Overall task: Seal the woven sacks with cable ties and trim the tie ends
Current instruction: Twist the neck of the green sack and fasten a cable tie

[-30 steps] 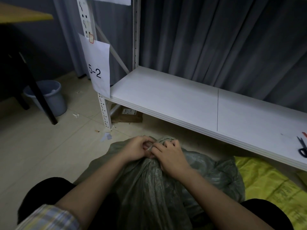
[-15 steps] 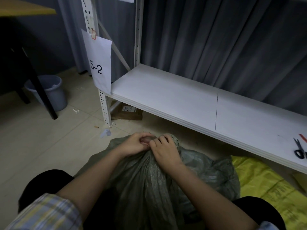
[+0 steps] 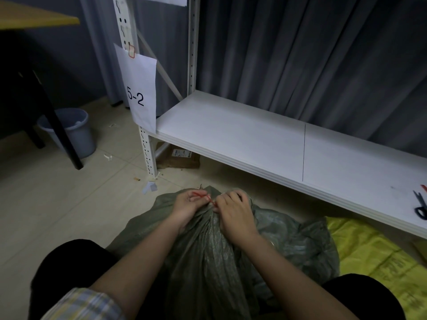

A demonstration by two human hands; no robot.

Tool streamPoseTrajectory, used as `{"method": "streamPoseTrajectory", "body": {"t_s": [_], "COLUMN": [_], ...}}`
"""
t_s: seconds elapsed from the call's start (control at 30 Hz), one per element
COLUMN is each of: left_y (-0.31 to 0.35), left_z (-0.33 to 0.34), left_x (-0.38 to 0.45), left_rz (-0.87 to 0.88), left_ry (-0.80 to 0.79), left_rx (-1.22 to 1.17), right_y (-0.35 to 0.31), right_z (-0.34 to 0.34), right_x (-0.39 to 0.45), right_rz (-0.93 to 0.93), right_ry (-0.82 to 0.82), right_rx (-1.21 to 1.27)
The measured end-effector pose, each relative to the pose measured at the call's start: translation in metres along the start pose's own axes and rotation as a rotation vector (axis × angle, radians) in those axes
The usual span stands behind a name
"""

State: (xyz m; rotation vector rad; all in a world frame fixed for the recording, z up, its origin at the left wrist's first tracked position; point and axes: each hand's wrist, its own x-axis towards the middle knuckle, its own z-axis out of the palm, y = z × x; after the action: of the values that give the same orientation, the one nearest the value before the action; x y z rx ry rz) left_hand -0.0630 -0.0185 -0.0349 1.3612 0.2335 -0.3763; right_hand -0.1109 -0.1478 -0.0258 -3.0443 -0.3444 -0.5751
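Now both hands, left (image 3: 188, 205) and right (image 3: 233, 214), pinched the red tie (image 3: 203, 195) round my green sack's (image 3: 208, 262) gathered neck; next, cinching tight, then scissors (image 3: 421, 205) by the shelf's (image 3: 242, 139) right edge.

Both hands (image 3: 209, 210) on red cable tie (image 3: 206, 197) at green sack (image 3: 208, 255) neck

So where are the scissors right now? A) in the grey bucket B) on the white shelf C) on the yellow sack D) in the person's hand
B: the scissors lie on the white shelf, at its far right, away from both hands.
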Motion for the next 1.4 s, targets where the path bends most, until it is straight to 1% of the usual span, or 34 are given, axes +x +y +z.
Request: {"method": "streamPoseTrajectory", "body": {"t_s": [0.17, 0.27, 0.33, 0.47, 0.53, 0.67, 0.73, 0.8, 0.87, 1.03, 1.13, 1.2, 1.3, 1.4], "left_y": [0.0, 0.001, 0.001, -0.002, -0.003, -0.005, -0.009, -0.014, -0.015, -0.017, -0.014, -0.013, -0.015, -0.018], "left_z": [0.003, 0.007, 0.008, 0.005, 0.004, 0.002, 0.002, 0.003, 0.006, 0.007, 0.006, 0.007, 0.01, 0.01], "left_x": [0.0, -0.002, -0.003, -0.004, -0.004, -0.003, -0.002, -0.001, -0.002, -0.004, -0.006, -0.005, -0.005, -0.005], "left_rz": [-0.039, -0.031, -0.021, -0.018, 0.0, 0.01, 0.01, 0.009, -0.001, -0.009, 0.003, 0.022, 0.061, 0.079], "left_ry": [0.052, 0.051, 0.047, 0.022, 0.013, 0.004, -0.018, -0.026, -0.032, -0.022, -0.051, -0.064, -0.056, -0.042], "left_rx": [-0.135, -0.106, -0.087, -0.058, -0.053, -0.07, -0.079, -0.117, -0.156, -0.219, -0.195, -0.18, -0.14, -0.149], "right_y": [0.0, 0.002, 0.004, 0.007, 0.006, 0.005, 0.006, 0.005, 0.003, 0.001, 0.002, 0.003, -0.001, -0.005], "right_z": [0.0, 0.0, -0.003, -0.004, 0.001, 0.004, 0.002, -0.001, -0.004, -0.001, -0.001, -0.001, -0.001, -0.003], "right_x": [-0.002, -0.003, -0.003, 0.001, 0.002, 0.004, 0.006, 0.008, 0.008, 0.003, 0.004, 0.004, 0.007, 0.009], "right_rz": [0.028, 0.008, -0.074, -0.364, -0.47, -0.498, -0.441, -0.296, -0.139, 0.114, 0.241, 0.295, 0.342, 0.359], "right_ry": [0.058, 0.085, 0.07, 0.038, 0.049, 0.047, -0.015, -0.108, -0.155, -0.041, -0.029, -0.053, -0.112, -0.17], "right_rx": [0.115, 0.152, 0.104, -0.159, -0.241, -0.213, -0.176, -0.094, 0.021, 0.293, 0.464, 0.499, 0.439, 0.4]}}
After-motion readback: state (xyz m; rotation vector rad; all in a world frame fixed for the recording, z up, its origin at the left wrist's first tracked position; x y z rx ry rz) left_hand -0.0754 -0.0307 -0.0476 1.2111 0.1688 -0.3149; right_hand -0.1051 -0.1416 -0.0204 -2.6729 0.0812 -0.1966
